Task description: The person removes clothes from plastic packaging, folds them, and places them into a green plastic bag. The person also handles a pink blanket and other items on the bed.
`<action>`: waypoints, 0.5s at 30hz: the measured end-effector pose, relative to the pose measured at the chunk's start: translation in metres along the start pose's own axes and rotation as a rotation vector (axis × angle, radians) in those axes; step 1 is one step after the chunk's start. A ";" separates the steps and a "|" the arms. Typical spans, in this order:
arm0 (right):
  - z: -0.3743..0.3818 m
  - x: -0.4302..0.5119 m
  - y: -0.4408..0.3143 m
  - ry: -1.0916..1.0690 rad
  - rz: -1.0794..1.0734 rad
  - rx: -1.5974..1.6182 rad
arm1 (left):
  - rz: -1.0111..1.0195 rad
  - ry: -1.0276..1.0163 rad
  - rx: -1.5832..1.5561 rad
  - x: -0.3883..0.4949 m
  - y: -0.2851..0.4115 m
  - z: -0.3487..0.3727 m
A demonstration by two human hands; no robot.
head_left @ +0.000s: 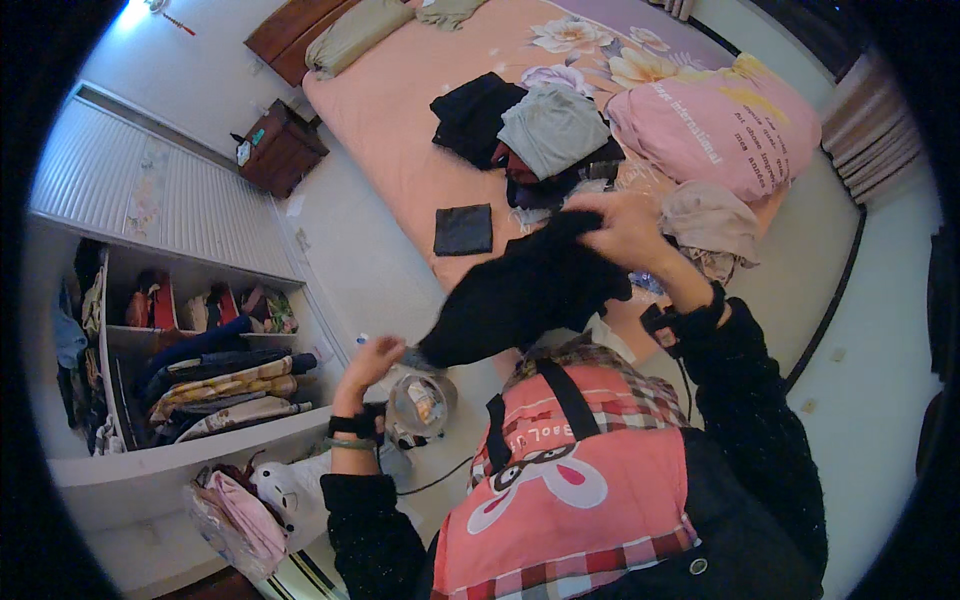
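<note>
A black cloth garment [525,289] stretches above the near edge of the bed. My right hand [619,225] grips its upper right end, the fingers bunched around the fabric. My left hand [375,360] is at the garment's lower left end, beyond the bed's side; blur hides whether its fingers pinch the cloth. Behind the garment lies a heap of clothes, with a light grey folded garment [555,131] on top and black folded clothes [480,116] beside it. A small dark folded piece [463,229] lies flat on the peach bedsheet [382,150], to the left of the garment.
A pink printed quilt [720,120] and a beige crumpled cloth [709,221] lie at the right of the bed. On the left is a wardrobe [195,461] with hanging clothes. A clear bin [420,401] stands on the floor near my left hand; a cable [442,480] runs beside me.
</note>
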State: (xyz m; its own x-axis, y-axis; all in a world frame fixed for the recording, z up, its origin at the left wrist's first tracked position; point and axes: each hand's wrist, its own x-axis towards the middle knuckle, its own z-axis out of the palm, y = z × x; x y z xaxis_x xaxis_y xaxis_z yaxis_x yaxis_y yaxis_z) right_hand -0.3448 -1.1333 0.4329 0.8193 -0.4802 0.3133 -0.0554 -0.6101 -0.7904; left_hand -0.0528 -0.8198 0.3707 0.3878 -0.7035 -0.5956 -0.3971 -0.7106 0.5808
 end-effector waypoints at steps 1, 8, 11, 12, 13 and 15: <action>0.011 0.002 -0.010 -0.058 -0.077 -0.016 | 0.089 0.093 -0.072 0.003 0.021 0.006; 0.060 0.007 -0.044 -0.334 -0.168 0.124 | 0.745 0.025 -0.208 0.018 0.156 0.081; 0.037 -0.006 -0.009 -0.210 0.023 0.544 | 0.399 -0.147 -0.774 0.009 0.160 0.071; 0.030 -0.013 0.007 -0.094 0.150 0.575 | 0.407 -0.117 -0.874 0.006 0.159 0.066; 0.025 -0.021 0.024 -0.009 0.170 0.628 | 0.446 -0.188 -1.008 0.000 0.157 0.058; 0.023 -0.040 0.058 -0.127 0.421 0.483 | 0.400 -0.219 -1.091 -0.010 0.155 0.046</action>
State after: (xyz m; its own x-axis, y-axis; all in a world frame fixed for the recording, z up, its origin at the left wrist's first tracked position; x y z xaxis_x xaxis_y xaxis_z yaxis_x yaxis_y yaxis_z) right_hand -0.3674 -1.1350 0.3630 0.8461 -0.5203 -0.1158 -0.1474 -0.0197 -0.9889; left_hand -0.1566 -0.9225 0.4416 0.2041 -0.9366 -0.2847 0.5034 -0.1490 0.8511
